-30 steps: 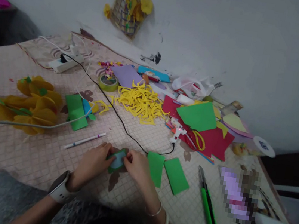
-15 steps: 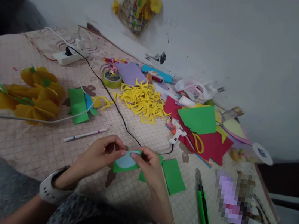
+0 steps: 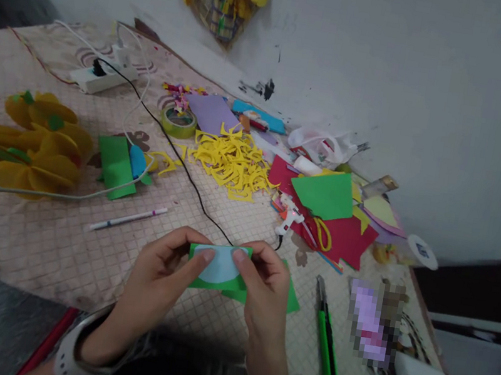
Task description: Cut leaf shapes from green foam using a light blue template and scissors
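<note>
Between both hands I hold a green paper piece with a light blue rounded paper shape lying on its face. My left hand pinches the left edge, its thumb pressing on the blue shape. At the right edge my right hand grips the same way, thumb on the blue and fingers behind. Another green paper piece lies on the table, partly hidden by my right hand. A white pen rests on the cloth to the left of my hands.
A green box cutter lies at the right. Farther back are a white glue gun, yellow paper scraps, a tape roll and red paper. Orange flowers sit at left, near a power strip. A black cord crosses the table.
The green piece with the blue shape is now turned more level and held at both side edges. My right hand has moved slightly right, and the camera view has shifted.
</note>
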`<state>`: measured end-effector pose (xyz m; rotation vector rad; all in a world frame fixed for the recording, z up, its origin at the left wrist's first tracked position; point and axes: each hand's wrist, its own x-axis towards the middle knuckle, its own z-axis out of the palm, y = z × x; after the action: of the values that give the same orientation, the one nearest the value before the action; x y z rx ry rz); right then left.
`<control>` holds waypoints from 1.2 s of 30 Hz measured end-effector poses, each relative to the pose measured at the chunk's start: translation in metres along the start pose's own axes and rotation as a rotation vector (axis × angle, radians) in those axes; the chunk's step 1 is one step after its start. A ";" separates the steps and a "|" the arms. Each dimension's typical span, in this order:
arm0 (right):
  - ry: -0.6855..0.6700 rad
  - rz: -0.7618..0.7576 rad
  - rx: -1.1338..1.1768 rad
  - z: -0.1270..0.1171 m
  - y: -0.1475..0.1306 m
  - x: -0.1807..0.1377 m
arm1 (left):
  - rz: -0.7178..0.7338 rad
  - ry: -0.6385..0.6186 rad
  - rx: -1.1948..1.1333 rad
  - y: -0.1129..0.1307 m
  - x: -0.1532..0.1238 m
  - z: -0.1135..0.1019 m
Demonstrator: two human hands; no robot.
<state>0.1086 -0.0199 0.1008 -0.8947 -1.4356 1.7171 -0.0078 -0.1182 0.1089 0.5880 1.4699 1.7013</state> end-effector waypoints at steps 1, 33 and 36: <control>0.001 -0.004 0.003 0.000 -0.001 -0.001 | -0.002 0.002 -0.009 0.001 0.000 0.001; 0.029 -0.103 -0.011 0.005 -0.014 -0.007 | 0.081 0.089 0.063 0.009 -0.001 0.006; 0.031 -0.109 0.000 0.005 -0.014 -0.008 | 0.093 0.084 0.050 0.010 -0.001 0.006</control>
<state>0.1098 -0.0271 0.1155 -0.8244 -1.4378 1.6166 -0.0050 -0.1156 0.1199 0.6268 1.5694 1.7845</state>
